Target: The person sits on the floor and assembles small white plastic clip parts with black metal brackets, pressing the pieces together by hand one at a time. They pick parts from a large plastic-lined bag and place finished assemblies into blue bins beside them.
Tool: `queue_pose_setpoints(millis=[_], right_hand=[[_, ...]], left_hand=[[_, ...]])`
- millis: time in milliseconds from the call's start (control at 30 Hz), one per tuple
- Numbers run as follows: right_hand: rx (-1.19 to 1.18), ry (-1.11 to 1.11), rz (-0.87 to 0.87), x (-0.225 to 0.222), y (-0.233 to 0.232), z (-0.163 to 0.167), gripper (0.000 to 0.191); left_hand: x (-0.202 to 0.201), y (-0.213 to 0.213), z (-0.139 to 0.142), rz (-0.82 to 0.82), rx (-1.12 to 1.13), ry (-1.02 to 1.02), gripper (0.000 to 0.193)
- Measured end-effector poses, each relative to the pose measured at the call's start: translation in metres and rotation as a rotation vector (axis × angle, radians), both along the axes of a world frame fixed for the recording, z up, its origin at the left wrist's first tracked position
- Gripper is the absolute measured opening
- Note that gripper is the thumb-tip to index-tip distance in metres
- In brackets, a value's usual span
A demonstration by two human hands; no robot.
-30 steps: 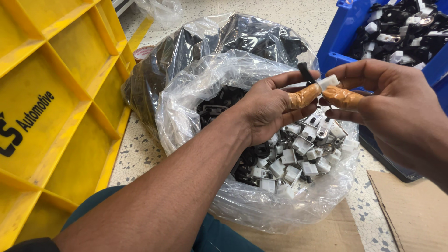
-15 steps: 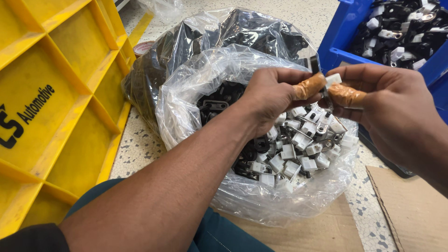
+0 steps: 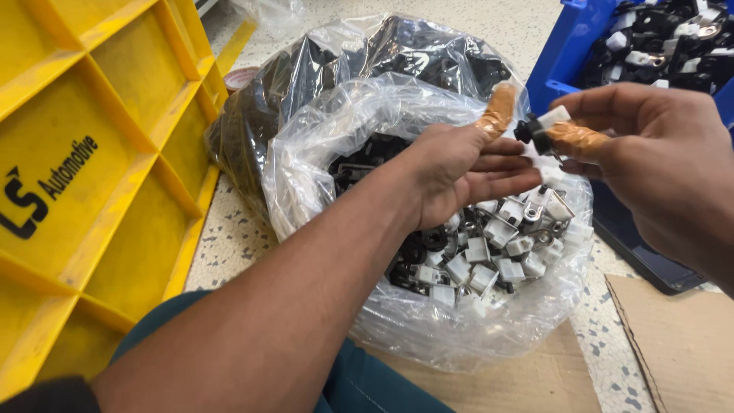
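1. Now the right hand [image 3: 650,164] pinches a small part [image 3: 541,128], black at one end and white at the other, between the thumb and the forefinger; both fingertips are wrapped in brown tape. The part is above the open bag [image 3: 428,229], in the air, just beside the left thumb.
2. The left hand [image 3: 459,172] is open, palm turned to the right hand, fingers stretched and near together. It holds nothing. Its taped thumb points up, very near to the black end of the part, but I cannot tell if it touches.
3. The two hands are close, with only the part between them.
4. The clear bag under the hands is full of small white and black parts [image 3: 489,252]. The left forearm covers a part of its mouth, so the pieces below it are hidden.
5. Behind it lies a second bag [image 3: 397,53] with dark contents, which are hard to make out through the plastic.
6. At the left stands a yellow crate [image 3: 99,153] with dividers, cut off by the picture edge.
7. At the upper right is a blue bin [image 3: 573,46] with more black and white parts, also cut off.
8. Cardboard [image 3: 680,344] lies on the speckled floor at the lower right.
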State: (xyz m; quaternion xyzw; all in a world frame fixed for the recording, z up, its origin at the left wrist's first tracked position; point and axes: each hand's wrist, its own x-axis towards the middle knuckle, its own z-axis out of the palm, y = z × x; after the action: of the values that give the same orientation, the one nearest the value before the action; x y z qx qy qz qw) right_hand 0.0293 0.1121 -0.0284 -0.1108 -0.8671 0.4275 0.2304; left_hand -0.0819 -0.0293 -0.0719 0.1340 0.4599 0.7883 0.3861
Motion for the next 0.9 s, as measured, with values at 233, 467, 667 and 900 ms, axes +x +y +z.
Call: queue_pose_setpoints(millis=[233, 467, 667, 900], right_hand=[[0.06, -0.092, -0.119, 0.002, -0.018, 0.006, 0.032], [-0.038, 0.001, -0.029, 0.006, -0.015, -0.004, 0.03], [-0.773, -0.132, 0.087, 0.003, 0.003, -0.012, 0.025], [-0.697, -0.149, 0.04, -0.016, 0.02, 0.001, 0.028]], left_hand=[[0.004, 0.005, -0.005, 0.046, -0.134, 0.249, 0.033], [-0.001, 0.009, -0.013, 0.134, -0.003, 0.237, 0.033], [-0.007, 0.013, -0.017, 0.07, 0.147, 0.118, 0.035], [0.006, 0.013, -0.016, -0.083, 0.098, 0.023, 0.038]])
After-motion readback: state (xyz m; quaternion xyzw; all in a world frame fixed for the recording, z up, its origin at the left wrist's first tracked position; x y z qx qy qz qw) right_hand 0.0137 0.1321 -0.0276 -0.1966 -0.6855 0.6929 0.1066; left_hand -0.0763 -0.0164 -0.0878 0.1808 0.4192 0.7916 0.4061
